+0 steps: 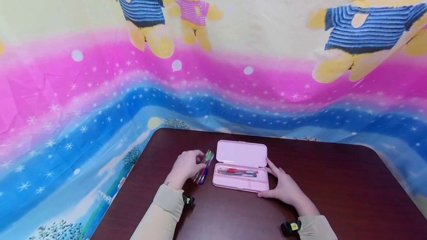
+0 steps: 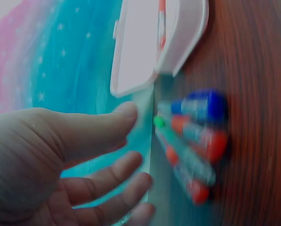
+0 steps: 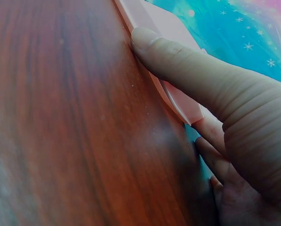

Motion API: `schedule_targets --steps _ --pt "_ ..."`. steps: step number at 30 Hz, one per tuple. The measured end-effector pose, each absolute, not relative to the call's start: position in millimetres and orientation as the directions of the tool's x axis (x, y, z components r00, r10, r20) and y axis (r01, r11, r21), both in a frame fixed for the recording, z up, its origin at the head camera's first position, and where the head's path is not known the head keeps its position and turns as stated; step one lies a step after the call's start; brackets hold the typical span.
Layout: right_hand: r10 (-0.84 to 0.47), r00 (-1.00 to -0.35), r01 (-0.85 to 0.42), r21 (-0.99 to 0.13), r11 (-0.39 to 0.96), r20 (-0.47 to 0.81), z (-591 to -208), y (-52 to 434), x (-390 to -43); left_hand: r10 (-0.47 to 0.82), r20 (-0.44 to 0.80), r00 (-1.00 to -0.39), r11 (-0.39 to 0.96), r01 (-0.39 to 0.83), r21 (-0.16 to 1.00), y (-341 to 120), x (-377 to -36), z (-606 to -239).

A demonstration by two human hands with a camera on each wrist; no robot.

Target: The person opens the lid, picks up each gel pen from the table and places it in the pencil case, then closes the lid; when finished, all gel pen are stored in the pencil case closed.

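Observation:
A pink pencil case (image 1: 230, 183) lies on the table with its lid (image 1: 241, 153) raised toward the back. Inside its tray rest several pens (image 1: 237, 172), with red and dark green parts. To the left of the case is a loose bunch of pens (image 1: 205, 171) with blue, red and green parts. My left hand (image 1: 186, 164) is just beside that bunch; in the left wrist view its thumb and fingers are apart with nothing between them. My right hand (image 1: 285, 187) holds the right end of the case, thumb (image 3: 173, 61) along the front edge and fingers at the far side.
The dark brown table (image 1: 333, 180) has rounded back corners. Behind it and to the left hangs a patterned cloth (image 1: 213, 69) with teddy bears and snowflakes. Black camera straps (image 1: 290, 228) are on both wrists, over pale sleeves (image 1: 158, 214).

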State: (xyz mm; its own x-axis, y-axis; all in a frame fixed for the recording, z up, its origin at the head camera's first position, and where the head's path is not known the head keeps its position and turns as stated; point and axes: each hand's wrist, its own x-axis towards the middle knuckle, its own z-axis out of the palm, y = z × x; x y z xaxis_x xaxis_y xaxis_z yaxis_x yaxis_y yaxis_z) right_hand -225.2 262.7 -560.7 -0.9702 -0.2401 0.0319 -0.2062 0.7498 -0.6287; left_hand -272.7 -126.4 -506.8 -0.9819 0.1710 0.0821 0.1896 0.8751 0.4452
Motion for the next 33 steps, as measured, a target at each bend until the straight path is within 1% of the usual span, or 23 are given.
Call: schedule_targets --steps 3,8,16,33 --pt "-0.242 -0.970 -0.209 -0.627 0.750 0.035 -562 263 -226 0.126 0.010 -0.992 0.894 0.118 0.432 -137 -273 -508" --pt "-0.239 -0.971 -0.205 -0.627 0.751 0.032 -564 264 -226 0.084 -0.035 -0.996 0.920 0.064 0.386 -144 -273 -510" --pt "-0.242 -0.970 -0.203 -0.634 0.746 0.027 -564 263 -227 0.075 -0.078 -0.994 0.932 0.042 0.360 -141 -273 -514" --pt "-0.241 -0.970 -0.209 -0.623 0.754 0.034 -563 263 -226 0.063 -0.106 -0.992 0.921 0.017 0.388 -140 -276 -517"
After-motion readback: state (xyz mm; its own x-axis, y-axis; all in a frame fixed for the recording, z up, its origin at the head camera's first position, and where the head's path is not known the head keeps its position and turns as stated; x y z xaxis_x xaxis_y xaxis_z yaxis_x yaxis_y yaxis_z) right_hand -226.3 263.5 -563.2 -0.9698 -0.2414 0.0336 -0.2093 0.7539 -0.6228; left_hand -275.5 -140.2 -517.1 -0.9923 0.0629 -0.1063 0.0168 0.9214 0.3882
